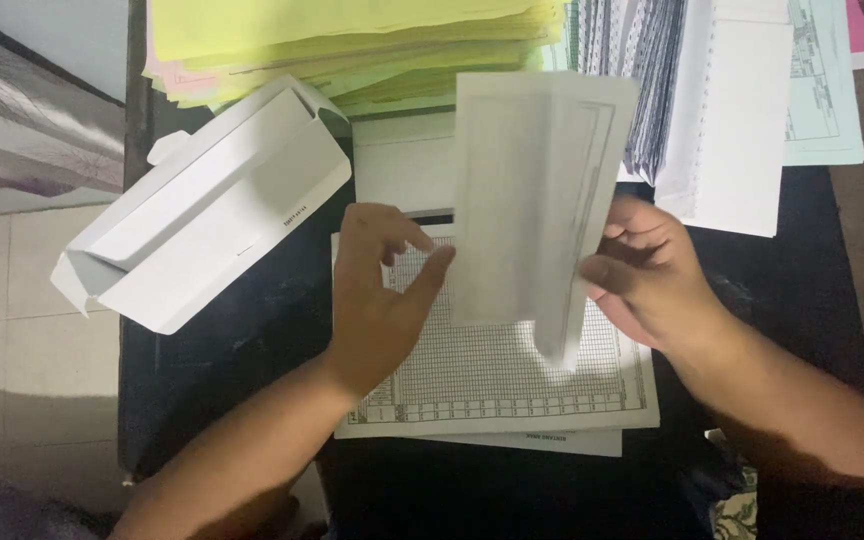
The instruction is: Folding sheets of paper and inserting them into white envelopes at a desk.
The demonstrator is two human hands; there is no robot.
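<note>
My right hand (647, 272) grips the right edge of a folded white printed sheet (537, 190), holding it upright above the dark table. My left hand (382, 285) is open, its thumb tip touching the sheet's left edge and its fingers curled just beside it. Under both hands lies a white gridded form (512, 370) on top of another sheet.
A flattened white cardboard box (207, 205) lies at the left, overhanging the dark table (242, 350). A stack of yellow and pink papers (352, 45) sits at the back. White and pale printed sheets (742, 120) lie at the back right. Tiled floor (32, 330) shows at the left.
</note>
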